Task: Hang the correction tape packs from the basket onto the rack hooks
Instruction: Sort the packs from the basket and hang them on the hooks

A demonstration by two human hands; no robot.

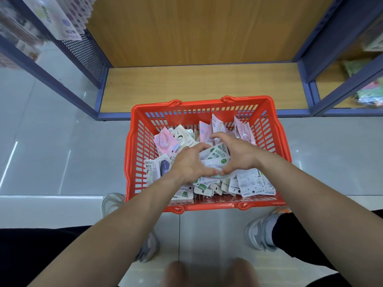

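Note:
A red plastic basket (141, 146) stands on the floor, filled with several correction tape packs. Both my hands are down inside it. My left hand (188, 164) and my right hand (236, 152) curl their fingers and thumbs round a small bundle of white packs with green labels (215, 157), held between them above the pile. Pink packs (164, 141) lie at the basket's far left, and white packs (251, 183) at its near right. At the top left, packs hang on the rack (62, 19) in front of a perforated panel.
A wooden shelf board (203, 83) with blue frame posts lies just behind the basket. A glass-fronted case (47, 65) stands at the left, another shelf with goods (366, 90) at the right. My shoes (263, 230) flank the basket's near edge on the grey tiled floor.

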